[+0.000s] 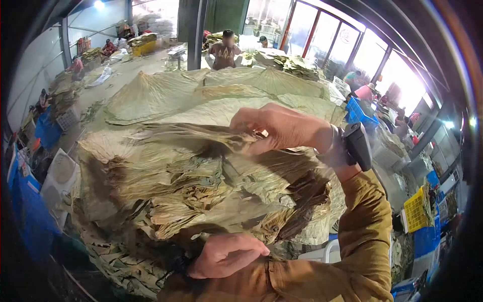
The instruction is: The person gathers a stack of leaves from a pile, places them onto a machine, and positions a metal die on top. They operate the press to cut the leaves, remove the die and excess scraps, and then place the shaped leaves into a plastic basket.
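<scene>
Dried lotus leaves, large, wrinkled and pale green to brown, lie in a broad pile [251,186] in front of me. My right hand [282,128] is above its far middle part, thumb and fingers pinched on the folded edge of a dried lotus leaf [191,133]. That leaf stretches leftward from the fingers. A dark device is strapped to my right wrist. Low in the view, my left hand [229,254] is close to my body at the pile's near edge. Its fingers are curled together, and whatever they hold, if anything, is hidden.
Flatter leaves [156,95] spread across the far side. Leaf scraps [123,267] lie at the lower left. A blue crate [361,111] and a yellow crate [415,209] stand to the right. Beyond a dark post [196,40], a person [224,53] is among more leaf stacks.
</scene>
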A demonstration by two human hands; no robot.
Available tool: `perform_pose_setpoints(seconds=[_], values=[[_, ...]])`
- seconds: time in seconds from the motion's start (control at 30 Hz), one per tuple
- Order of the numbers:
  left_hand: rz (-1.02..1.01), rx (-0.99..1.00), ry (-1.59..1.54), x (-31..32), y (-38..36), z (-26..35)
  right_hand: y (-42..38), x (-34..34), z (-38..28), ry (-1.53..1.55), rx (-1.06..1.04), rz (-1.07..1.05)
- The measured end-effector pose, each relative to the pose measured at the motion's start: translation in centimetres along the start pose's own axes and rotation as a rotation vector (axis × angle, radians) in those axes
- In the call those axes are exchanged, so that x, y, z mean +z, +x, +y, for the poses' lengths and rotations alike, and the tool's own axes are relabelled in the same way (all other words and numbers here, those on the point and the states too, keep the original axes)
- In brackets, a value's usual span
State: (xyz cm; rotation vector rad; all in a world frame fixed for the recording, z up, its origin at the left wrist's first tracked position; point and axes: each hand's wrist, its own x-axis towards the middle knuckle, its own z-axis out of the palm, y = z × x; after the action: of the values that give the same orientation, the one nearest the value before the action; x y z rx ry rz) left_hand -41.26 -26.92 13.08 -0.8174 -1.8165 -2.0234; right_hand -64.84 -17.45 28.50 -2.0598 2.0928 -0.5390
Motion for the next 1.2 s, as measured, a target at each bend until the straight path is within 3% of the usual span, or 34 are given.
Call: perform_pose_setpoints(seconds=[0.1, 0.17, 0.2, 0.27, 0.33, 0.37, 0.43, 0.47, 0.53, 0.6, 0.63, 0.67, 0.73, 0.77, 0.8, 0.87, 0.9, 0.97, 1.0, 1.07, 1.1, 1.13, 1.2], values=[[-0.059, 0.001, -0.038, -0.1, 0.0, -0.1, -0.2, 0.1, -0.9, -0.08, 0.086, 0.011], [0.012, -0.282, -0.278, 0.1, 0.4, 1.1, -0.7, 1.6, -1.1, -0.074, 0.075, 0.119], [0.008, -0.282, -0.28, 0.6, 0.8, 0.9, -1.1, 2.4, -1.4, -0.067, 0.062, 0.229], [0.337, -0.283, -0.724, 1.6, 1.3, 0.5, -2.3, 3.8, -2.8, -0.17, 0.095, 0.318], [0.304, -0.252, -0.803, 1.4, 1.4, 0.0, -3.7, 4.4, -6.6, -0.351, -0.093, 0.304], [0.339, -0.128, -0.843, 1.9, 0.8, -0.9, -4.8, 6.1, -7.3, -0.535, -0.184, 0.37], [0.409, 0.12, -0.922, 2.9, -0.6, -3.0, -6.7, 8.8, -10.5, -0.661, -0.163, 0.353], [0.536, 0.048, -0.596, 3.2, -1.3, -3.5, -7.4, 10.1, -11.1, -0.673, -0.16, 0.372], [0.285, -0.31, -0.798, 0.2, -3.0, -1.9, -8.6, 12.8, -11.8, -0.655, -0.142, 0.474], [0.461, -0.266, -0.708, 3.1, -2.6, -0.5, -9.3, 14.6, -13.0, -0.589, -0.133, 0.523], [0.532, -0.44, -0.652, 3.1, -3.8, -0.7, -9.9, 15.4, -13.4, -0.596, -0.137, 0.535], [0.506, -0.442, -0.651, 2.9, -5.4, -1.8, -10.4, 16.1, -13.8, -0.606, -0.141, 0.55], [0.324, -0.296, -0.155, 2.8, -6.5, -2.8, -11.9, 16.3, -15.2, -0.585, -0.106, 0.58], [0.291, 0.081, 0.649, 4.3, -6.4, -1.4, -13.4, 16.7, -16.1, -0.576, -0.137, 0.58], [0.21, 0.164, 0.615, 3.9, -6.2, -2.5, -15.1, 17.2, -17.3, -0.569, -0.16, 0.579], [0.44, -0.249, -0.653, 7.9, -4.8, 0.8, -18.8, 19.4, -20.4, -0.593, -0.152, 0.666], [0.387, -0.26, -0.666, 8.7, -5.6, 0.2, -20.2, 20.8, -21.9, -0.399, 0.056, 0.744], [0.377, -0.183, 0.216, 10.1, -7.5, -1.9, -22.6, 20.8, -25.7, 0.103, 0.417, 0.929], [0.31, -0.168, 0.201, 11.7, -6.7, -1.0, -23.3, 20.5, -26.8, 0.066, 0.45, 0.98], [0.237, -0.331, -0.704, 15.6, -5.4, 1.1, -24.3, 20.2, -28.8, 0.956, 0.25, 1.514], [0.004, -0.088, -0.009, 16.5, -6.1, -0.4, -25.7, 19.3, -30.5, 1.112, 0.317, 1.644], [-0.058, -0.074, -0.044, 18.4, -5.9, 0.6, -27.1, 18.6, -32.2, 1.271, 0.368, 1.764], [-0.228, -0.329, -0.779, 22.3, -4.5, 3.1, -29.2, 18.4, -34.0, 1.161, 0.245, 1.946]])
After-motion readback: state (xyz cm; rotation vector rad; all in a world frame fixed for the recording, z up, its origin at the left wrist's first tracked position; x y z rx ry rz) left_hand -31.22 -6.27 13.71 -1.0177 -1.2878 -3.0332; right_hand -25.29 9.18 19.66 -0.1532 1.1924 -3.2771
